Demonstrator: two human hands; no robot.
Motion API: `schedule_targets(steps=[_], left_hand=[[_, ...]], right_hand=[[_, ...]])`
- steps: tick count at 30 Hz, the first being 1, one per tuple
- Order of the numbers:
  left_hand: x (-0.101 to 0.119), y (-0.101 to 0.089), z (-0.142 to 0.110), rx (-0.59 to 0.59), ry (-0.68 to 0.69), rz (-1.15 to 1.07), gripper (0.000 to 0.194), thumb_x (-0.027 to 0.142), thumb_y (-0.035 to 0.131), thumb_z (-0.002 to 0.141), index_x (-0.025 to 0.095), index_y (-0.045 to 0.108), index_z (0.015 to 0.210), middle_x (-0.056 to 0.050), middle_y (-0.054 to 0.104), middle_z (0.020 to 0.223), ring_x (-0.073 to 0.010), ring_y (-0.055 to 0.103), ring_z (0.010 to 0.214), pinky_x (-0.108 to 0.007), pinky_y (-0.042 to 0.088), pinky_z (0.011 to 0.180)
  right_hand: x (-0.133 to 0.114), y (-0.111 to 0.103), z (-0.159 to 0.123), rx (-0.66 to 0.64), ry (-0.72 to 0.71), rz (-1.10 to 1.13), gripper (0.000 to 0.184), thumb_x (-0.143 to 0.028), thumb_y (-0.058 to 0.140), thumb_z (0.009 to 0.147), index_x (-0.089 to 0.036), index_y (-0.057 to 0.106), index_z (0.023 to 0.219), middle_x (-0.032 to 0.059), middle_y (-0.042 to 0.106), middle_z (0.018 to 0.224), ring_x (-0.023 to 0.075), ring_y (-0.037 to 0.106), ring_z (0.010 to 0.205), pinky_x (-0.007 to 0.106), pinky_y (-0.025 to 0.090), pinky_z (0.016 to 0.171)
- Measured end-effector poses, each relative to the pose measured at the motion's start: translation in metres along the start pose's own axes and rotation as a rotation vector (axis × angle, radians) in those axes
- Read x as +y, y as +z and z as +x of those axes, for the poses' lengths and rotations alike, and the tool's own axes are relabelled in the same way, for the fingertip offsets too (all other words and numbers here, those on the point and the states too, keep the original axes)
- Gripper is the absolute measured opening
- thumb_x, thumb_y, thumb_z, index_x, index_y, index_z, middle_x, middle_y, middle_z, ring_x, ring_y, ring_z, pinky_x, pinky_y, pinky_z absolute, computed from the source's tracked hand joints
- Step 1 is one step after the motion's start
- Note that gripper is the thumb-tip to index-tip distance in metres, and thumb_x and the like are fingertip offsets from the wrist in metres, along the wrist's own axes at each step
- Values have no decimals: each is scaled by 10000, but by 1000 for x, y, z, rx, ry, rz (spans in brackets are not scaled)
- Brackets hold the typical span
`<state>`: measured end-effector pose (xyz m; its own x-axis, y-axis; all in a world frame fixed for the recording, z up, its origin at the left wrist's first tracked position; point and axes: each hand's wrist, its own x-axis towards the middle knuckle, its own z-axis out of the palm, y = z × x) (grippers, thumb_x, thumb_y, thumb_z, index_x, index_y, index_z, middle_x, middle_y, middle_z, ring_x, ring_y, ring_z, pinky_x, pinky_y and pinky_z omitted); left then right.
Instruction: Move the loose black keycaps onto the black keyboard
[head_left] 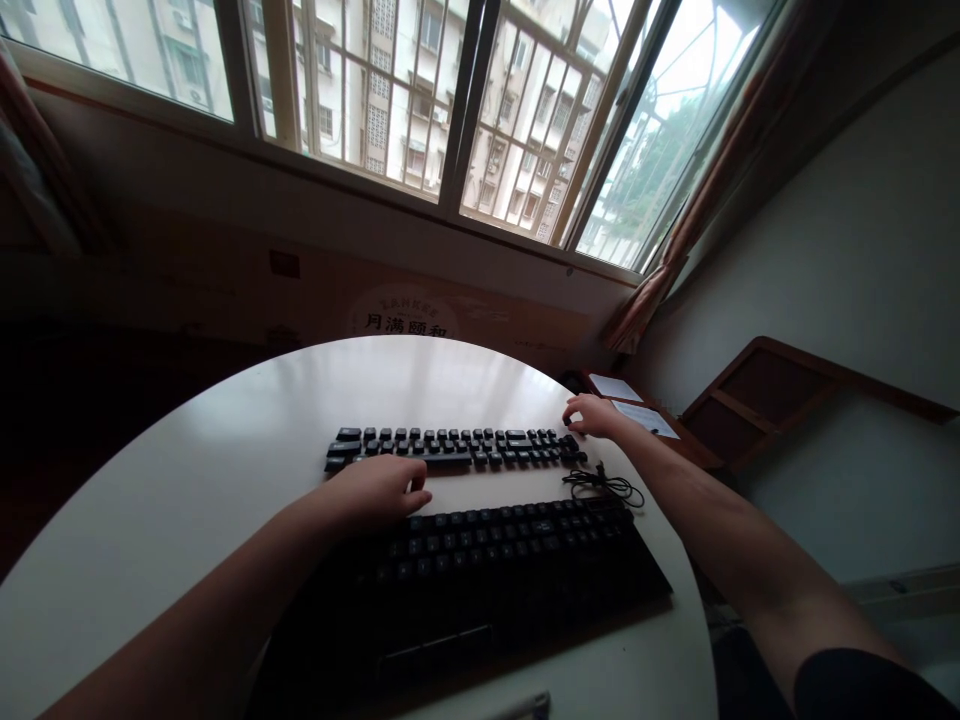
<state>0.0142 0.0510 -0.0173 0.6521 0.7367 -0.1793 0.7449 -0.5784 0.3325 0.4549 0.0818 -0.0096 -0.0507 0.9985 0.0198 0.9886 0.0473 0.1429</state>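
Note:
Rows of loose black keycaps (450, 460) lie across the white table. Closer to me is a black keyboard (517, 535), with keycaps on its upper rows and a dark lower part. My left hand (386, 485) is curled between the keycap rows and the keyboard, near the keyboard's top edge. Its fingers are bent in, and whatever they may hold is hidden. At the right end of the rows, my right hand (592, 415) pinches a small black keycap (568, 421) between thumb and fingers. A coiled black cable (604, 487) lies just above the keyboard's right end.
The round white table (202, 470) has a curved edge at left, back and right. A metallic object (532, 706) shows at the bottom edge. Papers (645, 418) rest on wooden furniture beyond the right side. A barred window (450, 110) is behind.

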Motion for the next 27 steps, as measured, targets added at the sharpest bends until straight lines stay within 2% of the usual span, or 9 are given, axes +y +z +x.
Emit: schedule_targets(steps=[3, 5, 7, 10, 15, 18, 21, 27], left_hand=[[-1, 0, 1, -6, -3, -7, 319, 483, 505, 875, 222, 669, 961, -106, 718, 1022, -290, 657, 916, -339, 466, 704], [-1, 0, 2, -13, -1, -8, 329, 492, 500, 874, 223, 668, 961, -104, 718, 1017, -290, 657, 915, -337, 466, 700], [-1, 0, 2, -20, 3, -1, 334, 498, 495, 874, 224, 665, 963, -102, 717, 1025, -289, 656, 917, -337, 466, 699], [0, 0, 4, -29, 2, 11, 332, 497, 491, 876, 225, 658, 967, -99, 717, 1036, -288, 654, 920, -334, 460, 692], [-4, 3, 9, -11, 29, 27, 345, 515, 479, 875, 224, 650, 946, -94, 722, 992, -286, 657, 901, -327, 437, 676], [-9, 7, 12, 3, 41, 33, 368, 538, 468, 871, 227, 650, 946, -92, 723, 991, -286, 658, 902, -327, 430, 671], [-12, 9, 13, 13, 38, 38, 382, 552, 462, 870, 232, 653, 951, -88, 726, 984, -283, 661, 896, -326, 428, 670], [-10, 8, 12, 24, 29, 37, 375, 542, 457, 873, 235, 655, 956, -81, 730, 983, -278, 662, 888, -318, 423, 663]], right_hand=[[2, -13, -7, 118, -18, 75, 208, -286, 684, 890, -212, 720, 1081, 81, 652, 1283, 262, 593, 1183, 416, 470, 1022], [6, -23, -20, 199, -15, 130, 220, -274, 668, 877, -225, 737, 1081, 68, 701, 1202, 253, 635, 1117, 365, 489, 979], [8, -31, -43, 261, -12, 182, 278, -309, 621, 903, -216, 717, 1147, 68, 732, 1111, 234, 680, 998, 344, 525, 899], [6, -35, -93, 304, -22, 243, 318, -334, 564, 936, -206, 699, 1193, 73, 743, 1073, 212, 704, 894, 326, 550, 818], [-16, -18, -187, 284, -110, 303, 277, -291, 565, 944, -243, 715, 1172, 62, 747, 1092, 211, 716, 946, 325, 571, 836], [-28, 0, -222, 286, -107, 323, 271, -267, 574, 944, -269, 714, 1176, 53, 739, 1131, 211, 711, 1007, 334, 579, 882], [-34, 14, -235, 294, -89, 326, 290, -236, 595, 922, -280, 716, 1181, 56, 735, 1134, 221, 701, 1037, 362, 579, 910], [-39, 22, -232, 300, -62, 318, 287, -232, 594, 920, -285, 724, 1171, 45, 725, 1134, 208, 698, 1029, 346, 581, 893]])
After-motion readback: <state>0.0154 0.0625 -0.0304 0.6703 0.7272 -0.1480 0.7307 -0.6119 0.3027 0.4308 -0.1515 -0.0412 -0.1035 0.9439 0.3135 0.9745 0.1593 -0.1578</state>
